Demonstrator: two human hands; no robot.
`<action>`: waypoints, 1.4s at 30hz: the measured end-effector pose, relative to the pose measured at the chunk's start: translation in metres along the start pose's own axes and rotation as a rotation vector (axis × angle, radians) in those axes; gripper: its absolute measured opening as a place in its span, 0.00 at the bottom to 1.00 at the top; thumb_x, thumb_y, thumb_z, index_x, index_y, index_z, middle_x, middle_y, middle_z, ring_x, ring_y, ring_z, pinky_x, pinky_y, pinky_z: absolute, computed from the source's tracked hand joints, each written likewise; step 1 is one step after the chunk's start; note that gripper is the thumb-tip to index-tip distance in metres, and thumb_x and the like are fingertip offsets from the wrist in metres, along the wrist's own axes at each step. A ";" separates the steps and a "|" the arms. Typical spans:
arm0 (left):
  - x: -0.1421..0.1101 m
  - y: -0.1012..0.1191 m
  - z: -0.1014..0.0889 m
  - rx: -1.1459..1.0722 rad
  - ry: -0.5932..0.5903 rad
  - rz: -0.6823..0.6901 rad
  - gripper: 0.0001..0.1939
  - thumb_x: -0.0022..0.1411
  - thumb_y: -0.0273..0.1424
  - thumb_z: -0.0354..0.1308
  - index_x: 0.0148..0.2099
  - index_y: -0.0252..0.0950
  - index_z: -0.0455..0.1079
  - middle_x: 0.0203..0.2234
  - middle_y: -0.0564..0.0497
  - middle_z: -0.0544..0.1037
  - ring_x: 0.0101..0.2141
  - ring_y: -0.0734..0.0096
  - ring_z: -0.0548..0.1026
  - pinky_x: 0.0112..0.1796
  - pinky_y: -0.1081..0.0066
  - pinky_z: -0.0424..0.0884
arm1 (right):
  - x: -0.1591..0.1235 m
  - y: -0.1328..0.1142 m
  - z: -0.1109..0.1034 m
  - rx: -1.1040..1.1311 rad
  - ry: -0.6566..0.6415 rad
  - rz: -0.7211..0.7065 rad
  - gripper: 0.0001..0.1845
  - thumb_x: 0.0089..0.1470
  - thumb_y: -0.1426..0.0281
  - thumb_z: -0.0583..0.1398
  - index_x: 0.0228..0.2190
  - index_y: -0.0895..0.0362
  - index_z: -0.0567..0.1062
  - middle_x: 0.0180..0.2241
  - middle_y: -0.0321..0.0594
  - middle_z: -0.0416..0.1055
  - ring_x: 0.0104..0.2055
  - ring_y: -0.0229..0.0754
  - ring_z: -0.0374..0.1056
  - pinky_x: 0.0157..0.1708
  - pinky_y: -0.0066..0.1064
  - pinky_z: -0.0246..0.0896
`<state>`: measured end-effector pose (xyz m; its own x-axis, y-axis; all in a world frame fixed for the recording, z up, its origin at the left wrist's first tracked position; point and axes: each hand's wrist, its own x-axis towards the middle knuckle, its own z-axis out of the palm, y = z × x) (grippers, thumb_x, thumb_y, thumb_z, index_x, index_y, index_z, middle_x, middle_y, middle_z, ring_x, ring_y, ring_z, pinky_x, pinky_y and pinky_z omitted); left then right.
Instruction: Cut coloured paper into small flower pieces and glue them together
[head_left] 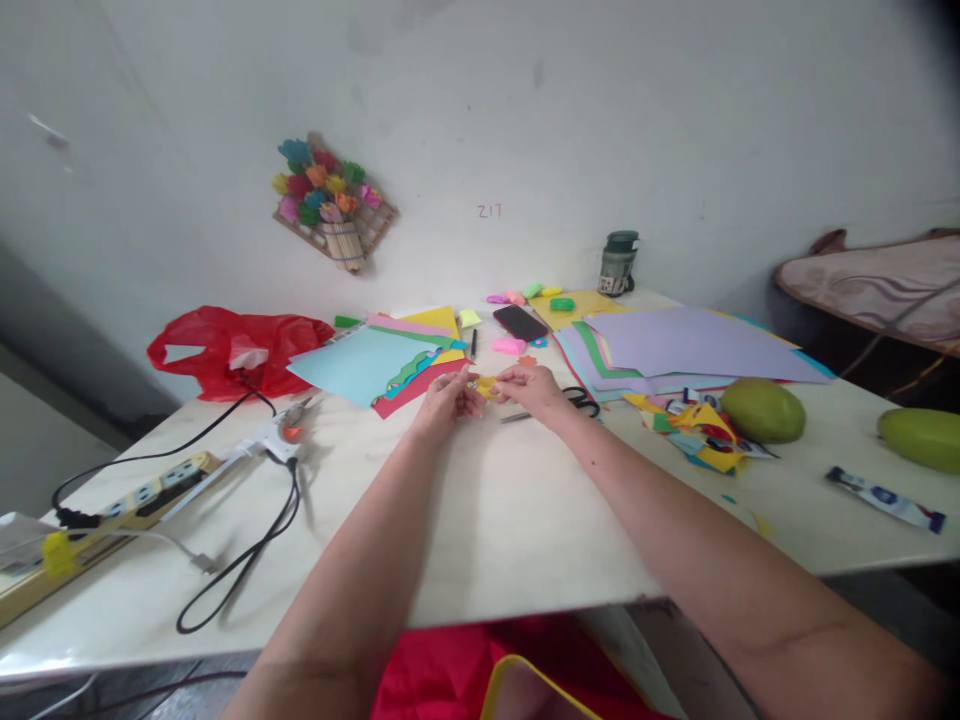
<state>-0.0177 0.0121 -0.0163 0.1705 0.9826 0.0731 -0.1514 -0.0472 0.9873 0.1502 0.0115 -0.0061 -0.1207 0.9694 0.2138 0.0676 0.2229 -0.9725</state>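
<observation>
Between my two hands, over the middle of the table, is a small yellow paper piece (485, 386). My left hand (448, 397) pinches its left side, and my right hand (531, 388) pinches its right side. Its exact shape is too small to make out. Black-handled scissors (581, 401) lie beside and partly under my right hand, the blade pointing left. Just beyond my hands are an orange paper cutout (528, 360), a blue paper flower (538, 343) and a pink lump (508, 346). Red paper (397, 398) lies left of my left hand.
Coloured sheets (660, 338) are stacked at right, more (352, 362) at left. A phone (520, 322) lies at the back. Paper scraps (705, 436), green fruit (763, 410) and a tube (885, 500) sit right. A glue gun (277, 435), power strip (161, 487) and red bag (225, 345) occupy the left.
</observation>
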 end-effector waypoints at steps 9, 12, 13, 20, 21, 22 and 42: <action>0.002 -0.003 0.001 -0.013 0.062 0.078 0.24 0.39 0.34 0.70 0.39 0.32 0.68 0.20 0.53 0.75 0.21 0.73 0.75 0.21 0.77 0.64 | 0.001 0.002 0.001 -0.023 0.000 -0.018 0.13 0.44 0.83 0.58 0.33 0.59 0.75 0.32 0.39 0.76 0.31 0.35 0.72 0.27 0.24 0.66; 0.002 -0.002 0.003 0.008 0.046 0.121 0.25 0.38 0.34 0.71 0.40 0.32 0.68 0.20 0.53 0.76 0.22 0.72 0.75 0.21 0.77 0.63 | -0.001 -0.002 -0.001 0.080 0.042 0.090 0.16 0.46 0.83 0.55 0.38 0.60 0.72 0.36 0.42 0.75 0.27 0.34 0.71 0.22 0.24 0.65; 0.002 -0.002 0.003 0.005 0.042 0.125 0.26 0.37 0.34 0.71 0.40 0.32 0.68 0.20 0.53 0.76 0.23 0.72 0.76 0.22 0.77 0.63 | -0.001 -0.003 -0.002 0.116 0.049 0.123 0.16 0.47 0.83 0.55 0.39 0.60 0.71 0.35 0.43 0.75 0.26 0.34 0.71 0.22 0.23 0.64; 0.001 -0.002 0.004 -0.010 0.057 0.112 0.27 0.35 0.32 0.71 0.40 0.32 0.68 0.21 0.54 0.75 0.24 0.72 0.76 0.23 0.77 0.64 | -0.001 -0.002 -0.006 0.155 -0.019 0.215 0.03 0.50 0.76 0.58 0.29 0.62 0.72 0.24 0.39 0.73 0.18 0.33 0.68 0.14 0.20 0.54; 0.000 -0.002 0.005 -0.012 0.053 0.109 0.26 0.36 0.31 0.71 0.40 0.32 0.69 0.21 0.54 0.75 0.24 0.72 0.76 0.24 0.76 0.65 | -0.001 -0.001 -0.006 0.117 -0.018 0.196 0.02 0.49 0.75 0.59 0.27 0.62 0.73 0.23 0.39 0.72 0.17 0.31 0.66 0.13 0.20 0.52; 0.000 -0.002 0.005 -0.016 0.046 0.104 0.26 0.36 0.30 0.71 0.40 0.32 0.69 0.22 0.54 0.75 0.24 0.72 0.76 0.26 0.75 0.67 | -0.001 0.000 -0.005 0.079 -0.012 0.177 0.03 0.48 0.75 0.61 0.24 0.62 0.73 0.21 0.38 0.72 0.17 0.31 0.65 0.13 0.19 0.50; -0.002 -0.001 0.002 -0.100 -0.006 -0.035 0.14 0.41 0.30 0.67 0.29 0.32 0.66 0.19 0.51 0.75 0.21 0.73 0.74 0.29 0.71 0.72 | -0.003 0.000 -0.004 0.043 -0.023 0.182 0.05 0.48 0.75 0.60 0.23 0.62 0.75 0.22 0.39 0.74 0.18 0.29 0.65 0.13 0.18 0.49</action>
<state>-0.0161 0.0099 -0.0176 0.1829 0.9823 0.0404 -0.2417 0.0051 0.9703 0.1542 0.0089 -0.0061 -0.1325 0.9906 0.0327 0.0484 0.0394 -0.9980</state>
